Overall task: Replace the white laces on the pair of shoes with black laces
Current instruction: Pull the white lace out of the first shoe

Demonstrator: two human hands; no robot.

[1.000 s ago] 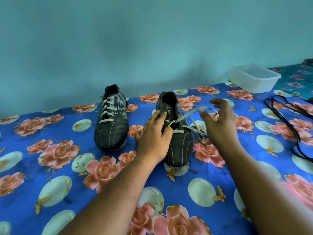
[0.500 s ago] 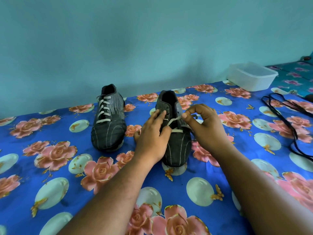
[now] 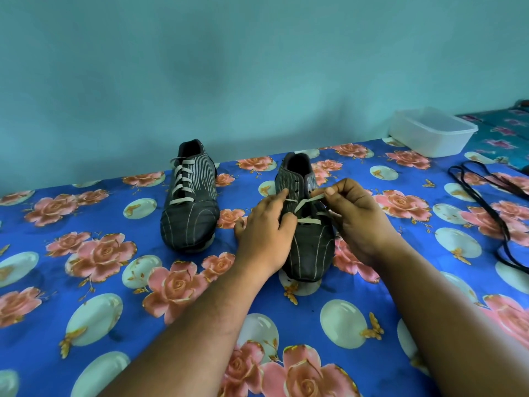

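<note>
Two dark striped shoes stand on a blue flowered cloth. The left shoe (image 3: pixel 189 202) is fully laced with a white lace (image 3: pixel 181 180). The right shoe (image 3: pixel 307 239) has its upper eyelets bare; its white lace (image 3: pixel 307 201) runs only through the lower rows. My left hand (image 3: pixel 264 230) rests on the shoe's left side, fingers laid against the eyelet row. My right hand (image 3: pixel 353 214) pinches the white lace between thumb and forefinger just above the tongue. The black laces (image 3: pixel 483 196) lie loose at the right.
A white plastic container (image 3: pixel 432 133) stands at the back right by the wall. The teal wall runs close behind the shoes. The flowered cloth (image 3: pixel 100 282) stretches wide to the left and toward me.
My right hand, which had drawn the white lace out to the right, has come back to the shoe and now pinches the lace at a lower row. My left hand stayed on the shoe.
</note>
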